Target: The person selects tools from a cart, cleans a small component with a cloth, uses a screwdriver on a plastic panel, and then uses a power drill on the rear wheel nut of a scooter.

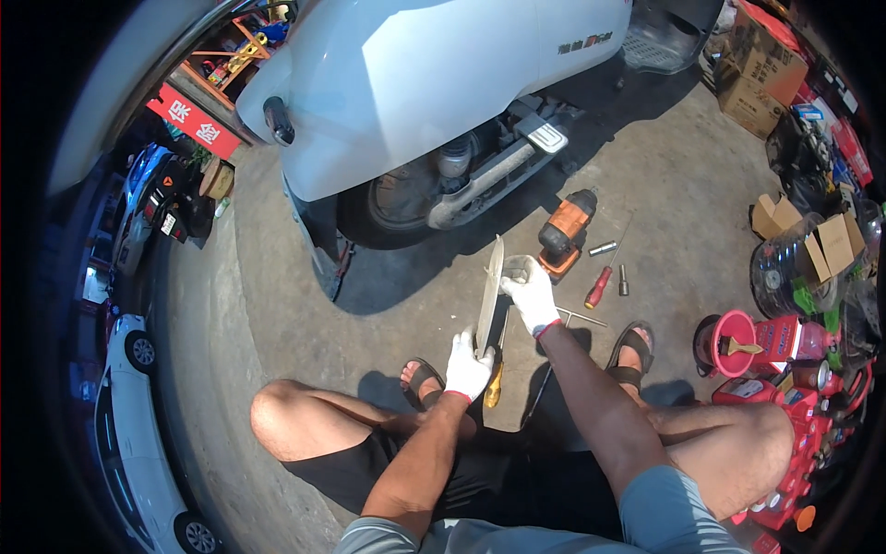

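Observation:
A long, narrow, pale panel [490,300] stands between my hands, seen almost edge-on. My left hand [469,367], in a white glove with a red cuff, is closed round its lower end. Higher up, my right hand [530,288], gloved the same way, has curled fingers gripping the panel's side; its fingertips are partly hidden. Below the panel lies a yellow-handled tool [495,386]. Past my right hand are an orange-and-black cordless impact wrench [565,226], a red-handled screwdriver [599,288], two metal sockets [603,248] and a T-handle wrench [581,319].
Ahead rises a pale grey scooter [415,102], its wheel [397,205] and underside mechanism exposed. On the right are cardboard boxes [759,78], a pink bowl [736,340] with a brush and several red containers [749,390]. A white car [134,434] stands far left.

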Motion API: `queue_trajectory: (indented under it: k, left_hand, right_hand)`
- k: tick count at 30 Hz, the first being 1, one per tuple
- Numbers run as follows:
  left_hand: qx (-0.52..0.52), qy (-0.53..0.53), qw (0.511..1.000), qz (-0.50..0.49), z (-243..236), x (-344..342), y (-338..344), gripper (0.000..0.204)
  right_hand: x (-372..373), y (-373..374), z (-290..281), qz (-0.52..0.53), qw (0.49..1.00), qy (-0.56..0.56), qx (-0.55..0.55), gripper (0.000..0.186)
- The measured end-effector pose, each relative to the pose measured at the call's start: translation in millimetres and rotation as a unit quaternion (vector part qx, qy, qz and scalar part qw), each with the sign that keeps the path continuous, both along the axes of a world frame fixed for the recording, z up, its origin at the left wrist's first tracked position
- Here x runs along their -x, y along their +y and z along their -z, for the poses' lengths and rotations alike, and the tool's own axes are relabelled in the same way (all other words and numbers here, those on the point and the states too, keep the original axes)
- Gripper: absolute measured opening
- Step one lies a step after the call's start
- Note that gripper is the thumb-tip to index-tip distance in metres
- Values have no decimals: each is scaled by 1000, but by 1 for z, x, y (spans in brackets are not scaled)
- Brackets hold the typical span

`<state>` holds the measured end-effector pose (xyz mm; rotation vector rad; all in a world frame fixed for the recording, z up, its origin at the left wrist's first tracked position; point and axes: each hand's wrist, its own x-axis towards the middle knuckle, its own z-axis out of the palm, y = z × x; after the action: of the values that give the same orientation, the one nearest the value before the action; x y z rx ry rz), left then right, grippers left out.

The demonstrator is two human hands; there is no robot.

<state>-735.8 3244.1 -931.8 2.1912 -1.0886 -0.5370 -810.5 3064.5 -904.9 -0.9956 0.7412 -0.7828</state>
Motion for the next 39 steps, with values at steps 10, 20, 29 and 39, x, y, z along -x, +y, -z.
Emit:
queue_trajectory:
  k: [10, 20, 29, 39]
  left_hand:
    - [5, 28, 1000, -5, -3, 2, -2, 55]
    - [-58, -44, 996, -43, -24, 6, -9, 67]
    - [-66, -140, 983, -97, -45, 27, -26, 71]
    - [-71, -153, 982, -90, -40, 30, -23, 69]
  right_hand:
    - [0, -1, 0, -19, 1000, 10, 23, 31]
    - [-1, 14, -39, 53, 957, 200, 203, 30]
    - [1, 8, -8, 108, 914, 280, 272, 25]
    - [-10, 0, 14, 147, 932, 275, 187, 14]
